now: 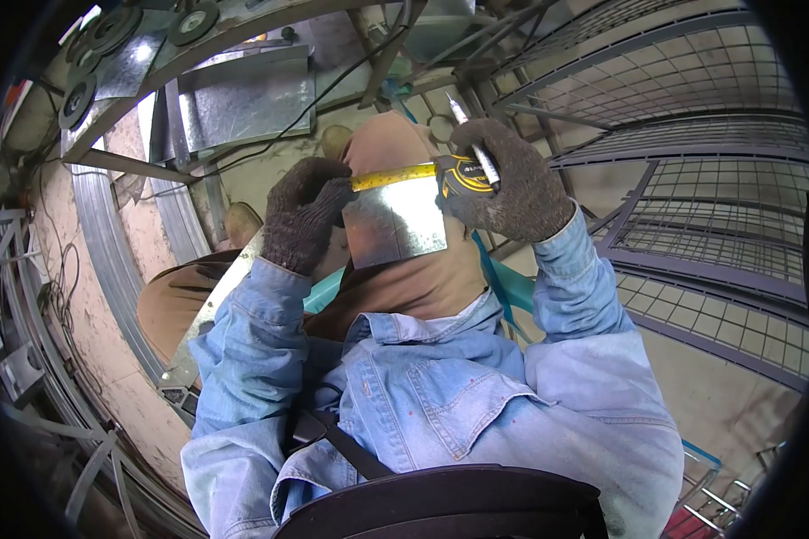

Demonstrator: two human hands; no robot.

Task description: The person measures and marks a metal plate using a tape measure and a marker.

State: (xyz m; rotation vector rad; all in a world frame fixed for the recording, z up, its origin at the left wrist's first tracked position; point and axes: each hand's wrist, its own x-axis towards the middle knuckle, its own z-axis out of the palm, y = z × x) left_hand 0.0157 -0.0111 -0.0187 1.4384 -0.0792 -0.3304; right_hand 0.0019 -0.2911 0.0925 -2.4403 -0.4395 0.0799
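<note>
2 grips: L hand pinching tape + sheet, R hand clasping case + pen; keep tape flush w/ sheet's far edge.

Single view, head-worn. Lens sits above the wearer's chest, pitched steeply down and forward; top of frame = ahead of the body. Nearest item: black curved brim-like edge, very close, crossing bottom margin. Next, faded light-blue denim jacket, seen from above, filling lower centre. Both hands in dark brown knit gloves, left and right, at middle range, either side of a shiny, roughly square metal sheet just above frame centre. Periphery farther off: grey-purple wire-mesh racks at right, pale floor at left. Very wide field; straight lines bow, corners black.
</note>
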